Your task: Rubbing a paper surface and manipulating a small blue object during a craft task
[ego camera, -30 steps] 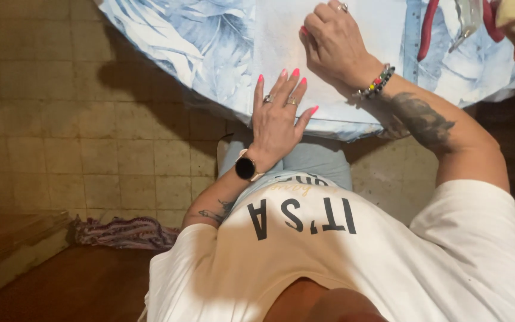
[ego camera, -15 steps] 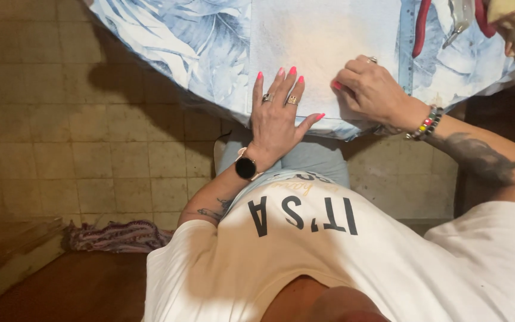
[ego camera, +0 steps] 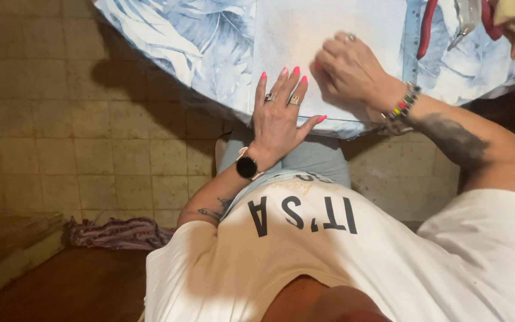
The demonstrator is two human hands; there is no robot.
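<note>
Left hand [ego camera: 278, 116] lies flat, fingers spread, on the smooth pale sheet [ego camera: 329, 36]; right hand [ego camera: 353, 71], curled at two o'clock, has moved closer, grip unclear.

My left hand [ego camera: 278, 116] lies flat on the sheet [ego camera: 329, 42] near the table [ego camera: 150, 36] edge closest to me, fingers spread toward twelve o'clock. My right hand [ego camera: 353, 71] rests on the same sheet at about two o'clock from the left one, just beside it, knuckles up. The sheet lies on the tablecloth [ego camera: 204, 48], which hangs over the table edge. At two o'clock from my right hand, well apart, pliers [ego camera: 427, 27] lie on the cloth, with a metal tool [ego camera: 465, 21] just to their right. Below the table, at eight o'clock from my left hand, a rag [ego camera: 120, 232] lies on the floor [ego camera: 61, 149].
</note>
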